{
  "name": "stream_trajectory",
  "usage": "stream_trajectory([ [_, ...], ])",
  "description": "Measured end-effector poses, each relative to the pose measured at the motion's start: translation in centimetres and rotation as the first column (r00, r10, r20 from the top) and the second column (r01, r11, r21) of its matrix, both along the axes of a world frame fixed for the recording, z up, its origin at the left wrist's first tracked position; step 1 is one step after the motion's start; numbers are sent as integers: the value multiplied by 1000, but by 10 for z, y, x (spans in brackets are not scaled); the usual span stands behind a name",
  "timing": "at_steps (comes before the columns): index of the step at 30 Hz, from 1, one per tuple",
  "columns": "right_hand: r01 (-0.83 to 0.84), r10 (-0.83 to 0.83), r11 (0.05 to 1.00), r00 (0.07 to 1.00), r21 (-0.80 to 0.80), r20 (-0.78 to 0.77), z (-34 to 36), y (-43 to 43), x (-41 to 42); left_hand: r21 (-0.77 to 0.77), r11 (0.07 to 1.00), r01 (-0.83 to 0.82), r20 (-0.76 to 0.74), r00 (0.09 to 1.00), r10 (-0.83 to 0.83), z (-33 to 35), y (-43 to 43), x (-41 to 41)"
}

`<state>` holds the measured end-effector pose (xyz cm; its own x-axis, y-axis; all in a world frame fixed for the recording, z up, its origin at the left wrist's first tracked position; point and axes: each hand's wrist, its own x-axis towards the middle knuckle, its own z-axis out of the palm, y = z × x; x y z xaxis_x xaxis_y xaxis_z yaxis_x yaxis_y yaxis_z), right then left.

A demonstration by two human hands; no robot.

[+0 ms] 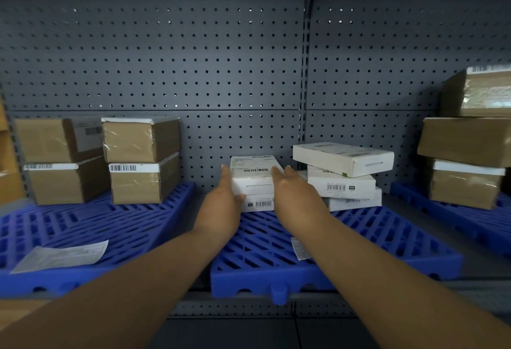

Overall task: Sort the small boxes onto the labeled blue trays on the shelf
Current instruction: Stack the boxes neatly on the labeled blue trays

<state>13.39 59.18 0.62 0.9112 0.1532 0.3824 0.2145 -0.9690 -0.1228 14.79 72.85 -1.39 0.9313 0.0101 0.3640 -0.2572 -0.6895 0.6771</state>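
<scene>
White box (255,167) lies flat atop stack (261,204), label up, narrow side facing outward.

One head-worn camera faces the shelf (193,44) nearly straight on, close up, seemingly tilted slightly downward; its edges blur.

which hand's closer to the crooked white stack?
Right. The right hand is just left of the crooked stack; the left hand is farther left, beyond the neat stack.

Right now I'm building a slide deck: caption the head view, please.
Left hand and right hand flank the top white box of a stack on the middle blue tray.
</scene>
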Motion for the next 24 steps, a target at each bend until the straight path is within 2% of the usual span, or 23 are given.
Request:
stream_trajectory([
  [6, 6, -5, 1000, 1000, 13, -17, -1, 2, -3, 26, 1000, -8, -16, 1000, 9, 2, -1, -2],
  [12, -38, 40, 999, 996, -22, 82, 2, 3, -10, 84, 996, 4, 32, 999, -7, 1, -4, -4],
  [17, -34, 39, 998, 996, -50, 82, 1, 3, -6, 178, 984, -10, 70, 998, -3, -2, -1, 0],
  [24, -32, 37, 999, 993, -43, 111, 1, 4, -9, 200, 980, -15, 83, 997, -2, -4, -1, 1],
])
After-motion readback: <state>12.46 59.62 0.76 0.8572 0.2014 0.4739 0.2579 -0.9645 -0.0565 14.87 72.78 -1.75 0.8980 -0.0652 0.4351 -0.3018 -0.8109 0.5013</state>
